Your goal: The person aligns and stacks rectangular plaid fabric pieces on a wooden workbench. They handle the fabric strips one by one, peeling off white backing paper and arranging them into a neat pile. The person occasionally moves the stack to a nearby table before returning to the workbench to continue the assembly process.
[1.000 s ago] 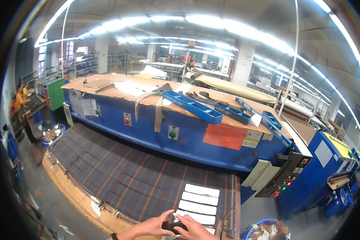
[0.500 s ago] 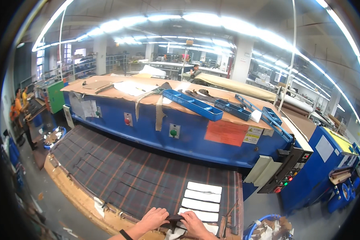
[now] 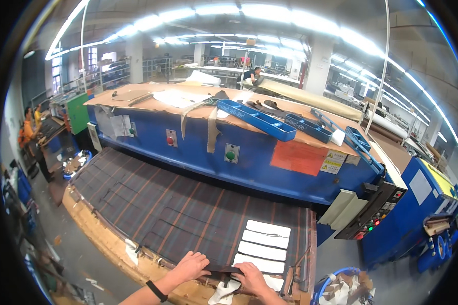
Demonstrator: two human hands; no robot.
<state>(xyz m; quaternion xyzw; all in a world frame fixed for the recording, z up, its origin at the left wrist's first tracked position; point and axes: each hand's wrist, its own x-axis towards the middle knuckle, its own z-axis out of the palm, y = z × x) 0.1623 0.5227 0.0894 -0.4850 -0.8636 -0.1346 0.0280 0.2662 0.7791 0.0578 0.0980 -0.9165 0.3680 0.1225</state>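
Bright lights [image 3: 315, 24] overhang plaid cloth [image 3: 183, 203], both hands [image 3: 192, 266] [image 3: 251, 278] gripping a dark strip [image 3: 223, 268].

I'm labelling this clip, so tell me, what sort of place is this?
Probably a factory workshop that cuts sheet material: white strips lie on plaid fabric beside a long blue machine with lit buttons, and a blue bin holds scraps.

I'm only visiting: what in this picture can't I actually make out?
- Head view: where the dark strip ends, hidden under the fingers of the left hand and right hand.
- Head view: part of the lowest white panel, behind the right hand.
- Head view: the base of the blue scrap bin, cut off by the lower edge.
- Head view: what the worker in orange handles, too small and blurred.
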